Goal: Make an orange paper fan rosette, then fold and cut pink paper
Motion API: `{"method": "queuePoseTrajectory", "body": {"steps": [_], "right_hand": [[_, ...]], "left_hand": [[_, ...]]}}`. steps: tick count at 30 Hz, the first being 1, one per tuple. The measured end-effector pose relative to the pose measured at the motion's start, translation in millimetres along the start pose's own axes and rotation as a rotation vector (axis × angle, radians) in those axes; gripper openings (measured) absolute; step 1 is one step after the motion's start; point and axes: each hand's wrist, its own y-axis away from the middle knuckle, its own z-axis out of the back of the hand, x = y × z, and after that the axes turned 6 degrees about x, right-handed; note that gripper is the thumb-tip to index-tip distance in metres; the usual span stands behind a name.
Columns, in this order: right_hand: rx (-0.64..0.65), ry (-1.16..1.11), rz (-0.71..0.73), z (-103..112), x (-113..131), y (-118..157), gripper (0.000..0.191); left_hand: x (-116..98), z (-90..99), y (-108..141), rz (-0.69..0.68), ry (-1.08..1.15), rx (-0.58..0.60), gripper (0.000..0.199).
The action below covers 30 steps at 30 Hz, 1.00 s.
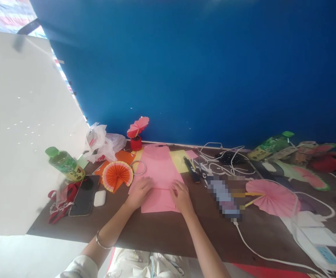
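Pink paper (162, 200) lies before me on the dark table, with a crosswise edge or fold running between my hands. At its left side, my left hand (141, 190) has its fingers curled on the sheet along that edge. On the right, the bent fingers and thumb of my right hand (181, 194) hold the same edge. The fingertips are partly blurred. Just left of the paper are an orange pleated paper fan (117, 175) with a pale border and a ring-shaped tape roll (139, 167). A black stapler-like tool (191, 170) rests to the right.
Left stand a green-capped bottle (66, 164), a phone (85, 195) and a white earbud case (100, 198). A red pot with a pink paper flower (138, 126) is at the back. White cables, a charging phone (224, 197) and a pink fan (274, 199) occupy the right.
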Motion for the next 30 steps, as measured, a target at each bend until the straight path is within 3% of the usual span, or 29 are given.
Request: {"method": "queuePoseTrajectory", "body": {"steps": [4, 30], "right_hand": [[0.002, 0.007, -0.01, 2.0, 2.8, -0.6, 0.027], [0.019, 0.031, 0.012, 2.6, 4.4, -1.3, 0.028]], "left_hand": [[1.3, -3.9, -2.1, -0.025, 0.007, 0.103, 0.03], [2.8, -2.2, -1.9, -0.013, 0.004, 0.121, 0.037]]}}
